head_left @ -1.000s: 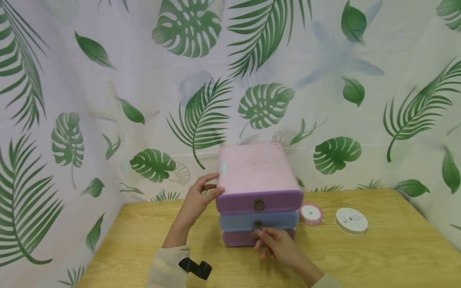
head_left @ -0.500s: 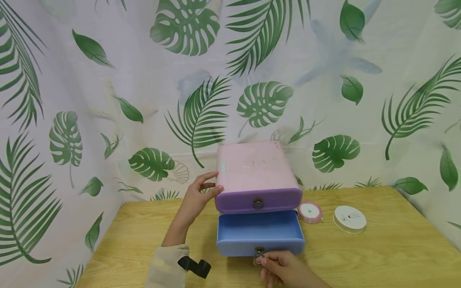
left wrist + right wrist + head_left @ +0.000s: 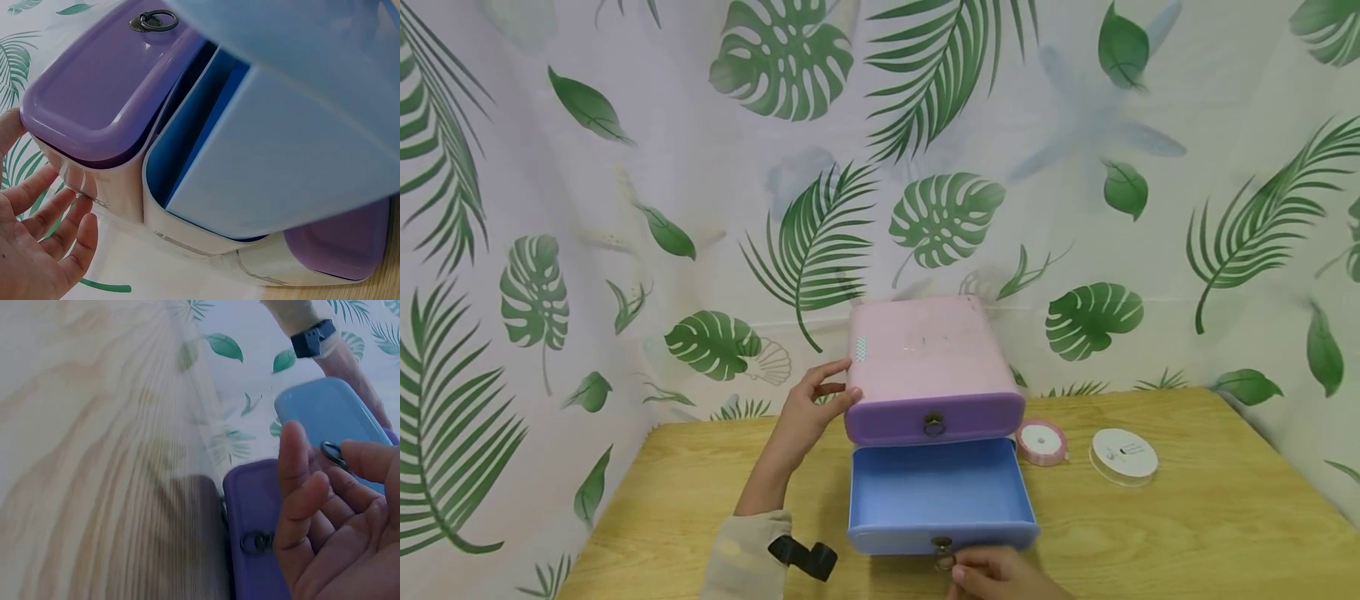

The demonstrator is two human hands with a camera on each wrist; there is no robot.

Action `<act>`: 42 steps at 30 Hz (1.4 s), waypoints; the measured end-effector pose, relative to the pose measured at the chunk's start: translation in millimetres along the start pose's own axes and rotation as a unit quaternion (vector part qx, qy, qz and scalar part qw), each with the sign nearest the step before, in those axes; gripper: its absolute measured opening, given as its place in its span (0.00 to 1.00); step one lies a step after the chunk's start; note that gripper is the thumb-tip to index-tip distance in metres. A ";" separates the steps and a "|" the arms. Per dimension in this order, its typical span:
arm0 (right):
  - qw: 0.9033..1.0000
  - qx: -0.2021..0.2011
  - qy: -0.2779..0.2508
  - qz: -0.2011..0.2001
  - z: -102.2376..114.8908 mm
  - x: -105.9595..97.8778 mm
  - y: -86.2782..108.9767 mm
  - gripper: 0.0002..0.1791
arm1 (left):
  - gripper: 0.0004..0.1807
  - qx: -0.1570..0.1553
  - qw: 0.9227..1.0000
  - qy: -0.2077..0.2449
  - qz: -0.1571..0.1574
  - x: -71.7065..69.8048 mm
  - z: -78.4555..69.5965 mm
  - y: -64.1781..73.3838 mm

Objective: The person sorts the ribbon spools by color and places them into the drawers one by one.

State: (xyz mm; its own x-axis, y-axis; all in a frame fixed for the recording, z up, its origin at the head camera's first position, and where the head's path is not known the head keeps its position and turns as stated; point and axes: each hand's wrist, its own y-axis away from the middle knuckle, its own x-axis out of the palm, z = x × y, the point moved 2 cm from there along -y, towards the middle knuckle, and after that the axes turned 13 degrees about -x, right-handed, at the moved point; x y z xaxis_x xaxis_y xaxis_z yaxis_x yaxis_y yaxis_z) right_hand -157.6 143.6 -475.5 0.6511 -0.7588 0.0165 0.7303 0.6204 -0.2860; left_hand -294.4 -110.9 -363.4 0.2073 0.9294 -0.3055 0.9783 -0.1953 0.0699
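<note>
A pink three-drawer cabinet [image 3: 928,342] stands on the table, its top drawer [image 3: 895,421] purple-fronted and closed. The blue middle drawer [image 3: 902,540] is pulled well out, and nothing shows inside it. My right hand [image 3: 1000,575] pinches the ring pull [image 3: 334,454] on the blue front between thumb and index finger, the other fingers loosely bent. With fingers spread, my left hand [image 3: 801,421] rests against the cabinet's left side near the top. The lower purple drawer [image 3: 344,244] is closed and shows in both wrist views; the blue drawer hides it from the head view.
To the right of the cabinet lie a pink-rimmed ribbon spool [image 3: 1042,442] and a white spool [image 3: 1123,457]. A leaf-printed cloth [image 3: 827,225] hangs behind the wooden table [image 3: 1180,533]. A black strap device [image 3: 805,558] sits on the left wrist.
The blue drawer was closed a second ago and has slid out toward me, with the right hand drawing its ring. The left hand stays against the cabinet's side.
</note>
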 end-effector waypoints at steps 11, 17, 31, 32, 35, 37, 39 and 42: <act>0.995 0.092 0.023 -0.015 20.8 -43.9 43.4 0.28 | 0.30 0.005 1.000 -0.001 0.000 -0.2 1.1 0.3; 0.970 0.169 0.159 -0.067 42.7 -81.5 71.4 0.29 | 0.30 0.003 1.000 0.000 -0.001 -0.9 0.8 1.0; 0.861 0.164 0.413 -0.247 45.9 -174.8 93.6 0.50 | 0.30 -0.001 1.000 0.006 0.000 -0.4 1.5 0.6; 0.857 0.168 0.416 -0.254 44.2 -181.0 93.9 0.52 | 0.30 0.000 1.000 0.006 0.000 -0.6 1.7 0.3; 0.846 0.177 0.425 -0.270 38.6 -197.7 95.7 0.56 | 0.30 0.002 1.000 0.007 0.000 -0.5 2.2 -0.8; 0.837 0.189 0.435 -0.274 34.9 -206.7 96.6 0.59 | 0.30 0.004 1.000 0.006 0.001 -0.4 2.4 -1.5; 0.828 0.199 0.449 -0.272 30.3 -214.0 96.6 0.61 | 0.30 0.005 1.000 0.009 0.002 -0.5 2.5 -1.6; 0.814 0.218 0.471 -0.262 21.9 -222.5 95.4 0.63 | 0.30 0.005 1.000 0.012 0.004 -0.9 2.8 -1.7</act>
State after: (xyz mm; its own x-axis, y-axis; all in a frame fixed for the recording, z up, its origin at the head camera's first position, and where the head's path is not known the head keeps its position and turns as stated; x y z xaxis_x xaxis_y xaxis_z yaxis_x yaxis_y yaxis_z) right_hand -228.3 375.9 -485.4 -0.0704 -0.6298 -0.7736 0.9942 0.0187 -0.1057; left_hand -296.2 -112.3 -365.8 0.2157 0.9348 -0.2820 0.9765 -0.2064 0.0627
